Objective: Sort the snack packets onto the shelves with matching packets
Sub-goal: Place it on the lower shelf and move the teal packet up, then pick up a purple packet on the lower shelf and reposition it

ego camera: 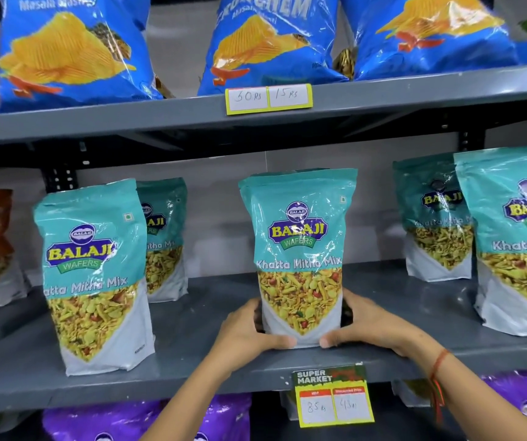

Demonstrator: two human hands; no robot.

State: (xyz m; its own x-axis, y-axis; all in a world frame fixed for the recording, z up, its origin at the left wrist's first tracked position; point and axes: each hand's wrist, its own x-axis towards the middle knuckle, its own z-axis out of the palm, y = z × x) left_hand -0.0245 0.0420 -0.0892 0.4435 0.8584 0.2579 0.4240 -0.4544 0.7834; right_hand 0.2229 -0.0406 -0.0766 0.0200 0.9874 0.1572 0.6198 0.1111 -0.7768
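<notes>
Both our hands clasp the teal packet (298, 249) at its base, left hand (249, 329) and right hand (373, 326) equally near; it stands upright on the middle shelf (192, 354) between matching packets

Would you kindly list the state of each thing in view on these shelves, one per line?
Held teal packet: upright on the middle shelf, gripped at its base.
Left hand: closed on the packet's lower left.
Right hand: closed on its lower right.
Other teal packets: standing upright, sealed.
Blue chip bags: leaning on the upper shelf.
Purple packets: on the shelf below, mostly hidden.
Price tag: hanging from the shelf edge.
</notes>
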